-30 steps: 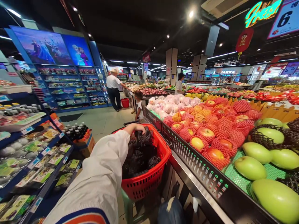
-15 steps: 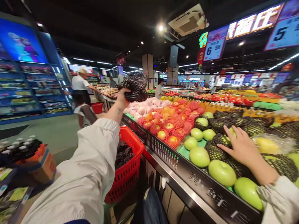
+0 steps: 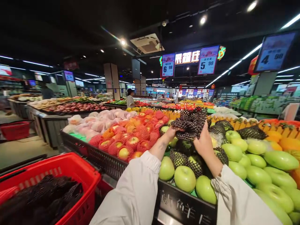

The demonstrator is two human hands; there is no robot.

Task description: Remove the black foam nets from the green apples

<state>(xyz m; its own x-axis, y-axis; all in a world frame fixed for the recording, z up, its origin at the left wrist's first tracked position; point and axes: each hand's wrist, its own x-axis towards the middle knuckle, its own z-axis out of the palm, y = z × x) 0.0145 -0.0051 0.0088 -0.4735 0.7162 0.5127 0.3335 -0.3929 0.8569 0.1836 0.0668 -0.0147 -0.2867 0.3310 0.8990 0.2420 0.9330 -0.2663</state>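
Both my hands hold a bunch of black foam fruit nets [image 3: 191, 125] above a display of green apples [image 3: 185, 178]. My left hand [image 3: 169, 133] grips the bunch from the left and my right hand [image 3: 204, 143] from the right. Several of the green apples below wear black nets [image 3: 178, 158]; others are bare. At the lower left a red shopping basket [image 3: 77, 170] holds a pile of more black nets [image 3: 47, 193]. Both my sleeves are white.
Red-netted apples [image 3: 132, 140] and pink-wrapped fruit [image 3: 98, 123] fill the bin to the left. Green mangoes [image 3: 280, 159] lie at the right. The black bin rim [image 3: 185, 209] runs in front. A person [image 3: 129, 98] stands far back. Price signs [image 3: 207, 61] hang overhead.
My left hand lifted a bunch of black nets out of the red basket and carried it right, over the green apples. My right hand came off the apples and took hold of the bunch.
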